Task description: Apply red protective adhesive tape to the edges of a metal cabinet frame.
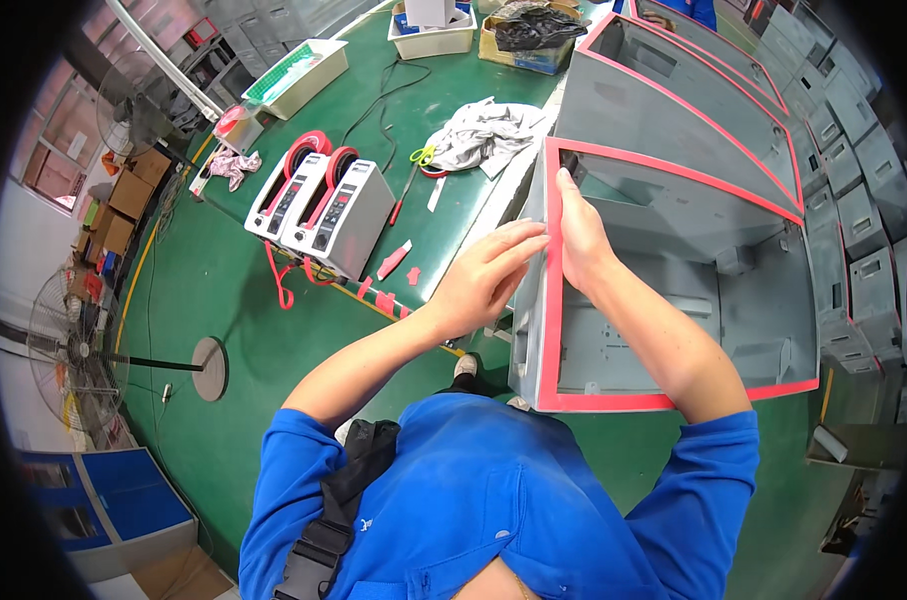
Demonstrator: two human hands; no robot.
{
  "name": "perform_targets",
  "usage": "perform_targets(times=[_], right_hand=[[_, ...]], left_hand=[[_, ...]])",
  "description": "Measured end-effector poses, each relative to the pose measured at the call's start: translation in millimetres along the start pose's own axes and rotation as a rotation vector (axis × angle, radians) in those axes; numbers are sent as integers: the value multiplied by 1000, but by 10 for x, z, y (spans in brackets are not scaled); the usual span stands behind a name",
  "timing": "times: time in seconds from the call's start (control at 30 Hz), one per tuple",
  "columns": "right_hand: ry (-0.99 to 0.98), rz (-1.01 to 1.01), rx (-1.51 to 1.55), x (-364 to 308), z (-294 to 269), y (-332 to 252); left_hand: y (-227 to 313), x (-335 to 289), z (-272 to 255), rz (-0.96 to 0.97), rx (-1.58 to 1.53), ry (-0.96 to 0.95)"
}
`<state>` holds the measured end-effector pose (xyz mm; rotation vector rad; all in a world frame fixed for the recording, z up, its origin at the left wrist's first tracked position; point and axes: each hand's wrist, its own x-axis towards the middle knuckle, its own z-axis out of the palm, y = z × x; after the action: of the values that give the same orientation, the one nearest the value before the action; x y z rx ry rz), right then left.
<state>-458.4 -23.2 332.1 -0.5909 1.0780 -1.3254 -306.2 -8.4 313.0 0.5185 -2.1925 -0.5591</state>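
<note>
A grey box-shaped housing (664, 318) stands at the right with its open side facing up. Red tape (554, 300) runs along its rim. My right hand (582, 238) lies along the inside of the left rim, fingers stretched toward the far left corner. Just outside that same rim is my left hand (482, 278), its fingers extended and their tips at the red tape. Neither hand shows a loose object in it. The right fingers are seen edge-on, partly hidden.
Two tape dispensers (339, 220) with red rolls stand on the green table (414, 120). Green-handled scissors (424, 157), a grey cloth (489, 135) and red tape scraps (386, 302) lie nearby. More red-rimmed housings (674, 110) line up beyond. A fan (79, 348) stands at left.
</note>
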Motion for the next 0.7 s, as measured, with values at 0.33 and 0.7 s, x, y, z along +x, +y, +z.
perform_targets(times=[0.33,0.7], right_hand=[[70,34,-52,-61,50,-58],[30,-78,-65,-186,-94,-77]], left_hand=[[8,4,38,185,221,-107],[-170,12,111,329,343,-89]])
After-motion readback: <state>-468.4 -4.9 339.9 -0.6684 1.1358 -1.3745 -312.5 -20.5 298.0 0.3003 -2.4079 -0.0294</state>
